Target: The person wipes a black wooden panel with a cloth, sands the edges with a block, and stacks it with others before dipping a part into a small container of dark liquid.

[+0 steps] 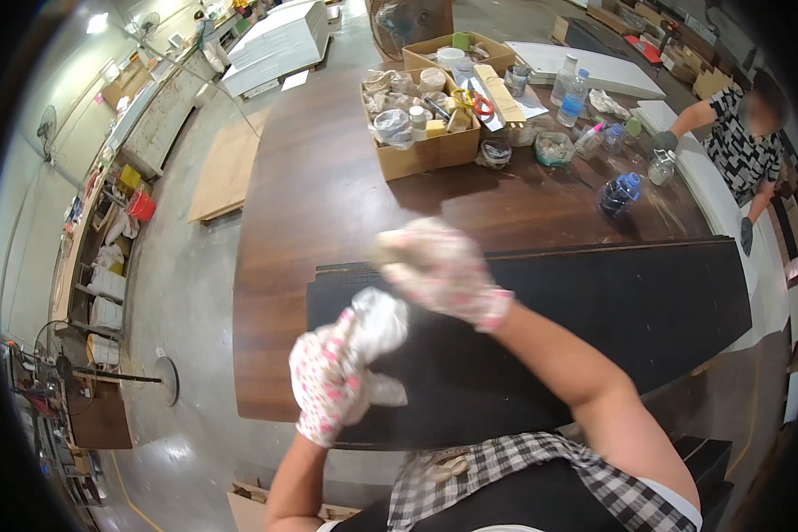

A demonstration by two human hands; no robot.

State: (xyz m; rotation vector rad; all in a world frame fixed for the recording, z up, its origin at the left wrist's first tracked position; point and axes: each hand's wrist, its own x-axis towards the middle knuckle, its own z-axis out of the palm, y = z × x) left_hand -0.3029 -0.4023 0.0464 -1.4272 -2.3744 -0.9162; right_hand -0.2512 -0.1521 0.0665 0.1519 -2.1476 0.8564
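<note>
My left hand (322, 379), in a white glove with pink spots, is closed around a crumpled white wad (381, 324), cloth or thin plastic. Part of it bulges above the fist and another piece hangs below. My right hand (439, 270), gloved in the same pattern, is raised just beyond it with curled fingers. Motion blurs its fingertips, and whatever they may pinch cannot be made out. Both hands are over the left part of a long black panel (576, 328), which lies flat on a brown wooden table (284, 222).
Cardboard boxes (430, 158) of supplies stand at the table's far side, with red-handled scissors (482, 107) on top. Several bottles and jars, including a dark blue-capped bottle (618, 194), stand to the right. A co-worker (743, 133) is by white panels at the right. A pedestal fan (167, 381) is left.
</note>
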